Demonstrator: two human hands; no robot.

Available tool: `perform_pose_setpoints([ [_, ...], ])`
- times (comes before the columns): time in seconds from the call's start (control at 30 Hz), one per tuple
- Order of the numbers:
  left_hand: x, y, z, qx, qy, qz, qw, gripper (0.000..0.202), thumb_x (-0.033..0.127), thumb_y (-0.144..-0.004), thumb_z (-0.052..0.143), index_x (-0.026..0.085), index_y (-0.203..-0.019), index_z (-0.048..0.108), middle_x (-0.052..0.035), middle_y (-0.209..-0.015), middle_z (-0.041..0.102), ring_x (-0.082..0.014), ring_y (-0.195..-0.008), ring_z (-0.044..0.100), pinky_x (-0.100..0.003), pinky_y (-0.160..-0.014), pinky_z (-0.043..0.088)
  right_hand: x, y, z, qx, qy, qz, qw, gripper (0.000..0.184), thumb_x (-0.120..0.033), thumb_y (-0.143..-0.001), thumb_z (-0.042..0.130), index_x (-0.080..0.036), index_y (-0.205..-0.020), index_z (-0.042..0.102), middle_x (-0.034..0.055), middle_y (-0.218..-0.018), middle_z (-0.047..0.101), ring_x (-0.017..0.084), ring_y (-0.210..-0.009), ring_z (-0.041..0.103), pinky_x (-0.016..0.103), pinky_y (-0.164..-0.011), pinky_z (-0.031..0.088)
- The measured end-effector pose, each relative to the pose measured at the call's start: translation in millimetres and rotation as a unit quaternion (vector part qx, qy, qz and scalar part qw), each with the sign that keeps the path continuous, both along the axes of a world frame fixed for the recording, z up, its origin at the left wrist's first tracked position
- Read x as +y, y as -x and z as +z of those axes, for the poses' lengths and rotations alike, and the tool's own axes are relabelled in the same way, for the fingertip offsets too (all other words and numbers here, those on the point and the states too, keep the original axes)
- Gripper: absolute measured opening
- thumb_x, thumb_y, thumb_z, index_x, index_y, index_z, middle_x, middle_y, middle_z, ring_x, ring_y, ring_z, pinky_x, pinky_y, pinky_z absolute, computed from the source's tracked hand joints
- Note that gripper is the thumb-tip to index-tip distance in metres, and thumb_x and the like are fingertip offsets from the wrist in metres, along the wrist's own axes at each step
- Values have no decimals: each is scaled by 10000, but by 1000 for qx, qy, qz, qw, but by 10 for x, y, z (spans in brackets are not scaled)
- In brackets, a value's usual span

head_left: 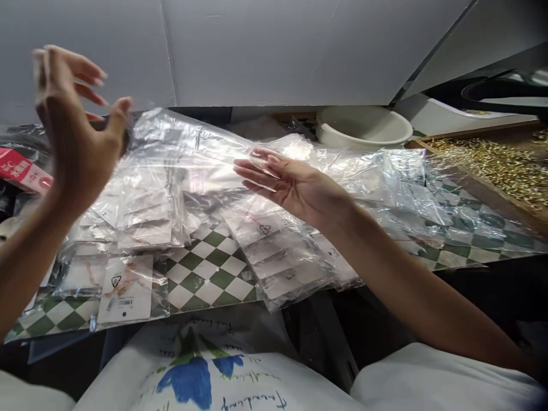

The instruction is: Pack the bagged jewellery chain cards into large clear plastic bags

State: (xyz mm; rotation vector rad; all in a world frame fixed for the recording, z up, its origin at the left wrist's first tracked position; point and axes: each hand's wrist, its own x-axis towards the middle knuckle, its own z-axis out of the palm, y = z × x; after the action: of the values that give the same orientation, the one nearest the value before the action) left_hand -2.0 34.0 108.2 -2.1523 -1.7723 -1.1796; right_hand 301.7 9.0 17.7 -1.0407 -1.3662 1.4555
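My left hand (77, 125) is raised at the left, fingers spread and curled, thumb touching the edge of a large clear plastic bag (184, 148); whether it grips the bag is unclear. My right hand (291, 182) hovers palm up with fingers stretched out over a pile of small clear packets (278, 251) holding white cards. More packets (137, 222) lie stacked under the big bag. A single carded packet (126, 288) with a thin chain lies near the table's front edge.
A green-and-white checkered cloth (205, 274) covers the table. At the back stands a white bowl (363, 128). A wooden tray of small gold pieces (496, 165) sits at the right. There is a red packet (21, 171) at the far left. Grey panels rise behind.
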Motion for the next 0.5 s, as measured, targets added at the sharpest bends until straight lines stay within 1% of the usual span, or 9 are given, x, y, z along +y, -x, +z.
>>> perform_pose_setpoints([
  [0.03, -136, -182, -51, -6, -6, -24, 1000, 438, 565, -1002, 620, 251, -1305, 580, -53, -1271, 677, -245, -1128, 685, -401, -921, 588, -14, 59, 9, 4, 3, 14, 1000, 417, -361, -1057, 429, -261, -1438, 569, 63, -1532, 607, 246, -1440, 571, 481, -1129, 588],
  [0.1, -411, -535, -222, 45, 77, -115, 989, 492, 607, -982, 622, 211, -1274, 608, -99, -1164, 703, -252, -971, 713, -402, -812, 594, -50, 183, 33, 16, 17, 39, 999, 443, -369, -1069, 374, -257, -1457, 556, 58, -1549, 593, 242, -1444, 567, 482, -1148, 571],
  [0.17, -622, -803, -451, 134, 108, -164, 971, 682, 649, -888, 712, 169, -1359, 595, -179, -1271, 692, -327, -1049, 704, -447, -840, 593, -101, 299, 59, 41, 44, 68, 996, 484, -431, -1082, 315, -258, -1473, 543, 61, -1542, 600, 246, -1436, 575, 486, -1156, 561],
  [0.2, -690, -888, -565, 177, 102, -166, 965, 747, 628, -881, 722, 118, -1406, 573, -229, -1322, 672, -374, -1111, 688, -481, -860, 590, -132, 348, 70, 59, 61, 86, 993, 512, -464, -1083, 292, -254, -1482, 536, 68, -1537, 604, 253, -1432, 578, 491, -1159, 555],
  [0.23, -734, -939, -666, 213, 89, -150, 961, 708, 532, -920, 698, 78, -1443, 549, -262, -1370, 650, -396, -1153, 674, -497, -867, 587, -166, 386, 79, 78, 78, 105, 988, 535, -490, -1081, 283, -248, -1488, 531, 76, -1534, 605, 259, -1429, 580, 493, -1164, 548],
  [0.3, -762, -934, -798, 257, 60, -107, 959, 524, 293, -1006, 559, 25, -1457, 540, -281, -1347, 669, -377, -1137, 690, -481, -844, 586, -231, 427, 91, 115, 94, 142, 979, 524, -481, -1063, 357, -234, -1491, 533, 82, -1536, 602, 257, -1425, 582, 476, -1186, 525],
  [0.37, -749, -802, -819, 268, 46, -82, 959, 447, 78, -1013, 373, 24, -1388, 609, -233, -1168, 751, -297, -979, 737, -406, -765, 578, -271, 417, 98, 135, 85, 169, 973, 500, -381, -1000, 520, -250, -1481, 546, 57, -1548, 592, 240, -1423, 581, 455, -1211, 499],
  [0.43, -728, -567, -746, 266, 47, -91, 959, 460, 35, -996, 316, 58, -1229, 712, -146, -879, 768, -219, -713, 706, -329, -624, 524, -261, 371, 102, 124, 55, 180, 974, 531, -270, -906, 635, -281, -1436, 590, 28, -1551, 590, 235, -1411, 587, 451, -1198, 507],
  [0.5, -710, -264, -612, 252, 39, -94, 962, 368, 111, -980, 406, 119, -1043, 769, -67, -677, 701, -168, -519, 585, -289, -522, 427, -188, 314, 95, 62, 25, 165, 984, 453, -259, -876, 689, -270, -1328, 672, 40, -1496, 632, 248, -1347, 628, 450, -1144, 541],
])
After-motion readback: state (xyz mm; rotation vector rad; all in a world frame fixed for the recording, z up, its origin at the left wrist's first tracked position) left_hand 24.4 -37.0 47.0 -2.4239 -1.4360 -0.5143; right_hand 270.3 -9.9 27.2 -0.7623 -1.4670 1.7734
